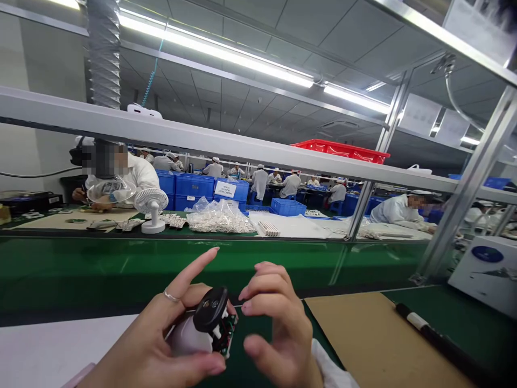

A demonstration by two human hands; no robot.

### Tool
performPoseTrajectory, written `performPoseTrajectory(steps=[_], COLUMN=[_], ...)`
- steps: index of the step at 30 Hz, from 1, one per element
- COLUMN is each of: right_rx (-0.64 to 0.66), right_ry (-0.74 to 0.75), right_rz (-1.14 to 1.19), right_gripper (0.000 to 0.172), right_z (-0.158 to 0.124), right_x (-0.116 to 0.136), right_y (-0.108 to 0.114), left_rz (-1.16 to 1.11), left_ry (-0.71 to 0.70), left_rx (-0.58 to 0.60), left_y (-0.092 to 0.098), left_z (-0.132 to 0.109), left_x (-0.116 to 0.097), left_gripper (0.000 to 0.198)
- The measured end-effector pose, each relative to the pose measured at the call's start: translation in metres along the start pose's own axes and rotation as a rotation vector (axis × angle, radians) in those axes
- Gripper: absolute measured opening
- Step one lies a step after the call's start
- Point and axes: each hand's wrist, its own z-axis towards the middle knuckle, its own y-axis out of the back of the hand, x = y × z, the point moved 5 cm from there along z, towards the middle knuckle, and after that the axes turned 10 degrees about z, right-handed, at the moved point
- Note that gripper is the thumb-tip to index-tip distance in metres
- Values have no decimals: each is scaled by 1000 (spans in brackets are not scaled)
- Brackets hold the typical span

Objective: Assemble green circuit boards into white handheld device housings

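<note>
My left hand (161,328) grips a small electronic device (191,328) with a white rounded housing, index finger stretched out past it. A glossy black cap (212,308) with two round spots covers the device's upper end. Its right side is open and bares a green circuit board (230,334) with wires and white plastic posts. Just right of the device, my right hand (278,318) hovers with curled fingers and thumb apart; nothing shows between them. Part of the housing is hidden by my left fingers.
A green conveyor belt (121,269) runs across in front of me. Brown cardboard (355,334) and a black-handled tool (428,328) lie at right, a white sheet (60,345) at left. Beyond stand a small white fan (152,207) and a bag of white parts (220,215). Co-workers sit behind.
</note>
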Motion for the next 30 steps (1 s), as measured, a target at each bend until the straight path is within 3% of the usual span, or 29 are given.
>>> performPoseTrajectory(steps=[3,9,19,24,30], right_rx=[186,373,788,879,928], right_ry=[-99,-97,-81,21,15], right_rz=[98,-44,-389,-467,-345], right_gripper=[12,11,18,22,30], right_z=[12,22,33,36,40], right_x=[4,8,13,21,14], right_y=[7,14,5,3,6], left_rz=[-12,99,373,368,306], left_ry=[34,36,8,7,8], left_rx=[54,161,200,222,242], left_y=[-1,-6,-10,-11,-14], left_z=[0,5,13,13,11], left_x=[3,8,-1,-4,1], left_gripper=[96,93,92,91,91])
